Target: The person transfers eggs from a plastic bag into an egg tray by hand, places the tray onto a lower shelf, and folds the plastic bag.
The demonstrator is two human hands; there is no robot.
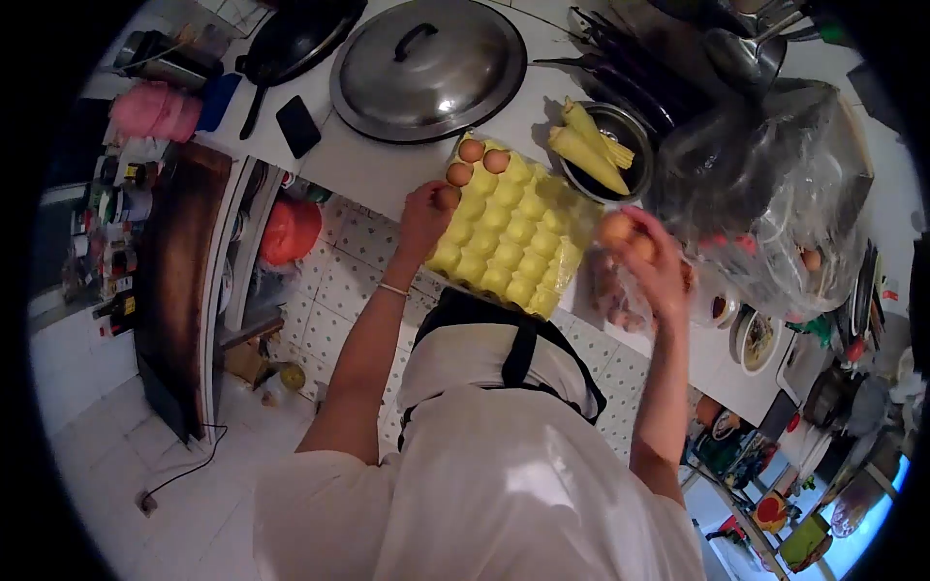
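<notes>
A yellow egg tray (506, 230) lies at the counter's front edge, most of its cups bare. Brown eggs (472, 150) sit in its far-left corner. My left hand (422, 225) is at the tray's left edge, its fingers closed on another egg (447, 198); whether that egg rests in a cup I cannot tell. To the right of the tray, my right hand (659, 266) is raised and curled around brown eggs (617, 229), at least two of them. Below that hand is a clear plastic bag (612, 290) with roundish things in it, partly covered by the hand.
Behind the tray stand a large lidded pan (431, 68) and a metal bowl (635, 179) with corn (591, 155). Eggplants (639, 82) and a big plastic bag (775, 184) lie to the right. A phone (297, 126) is at the left, and a bowl of food (759, 341) at the right.
</notes>
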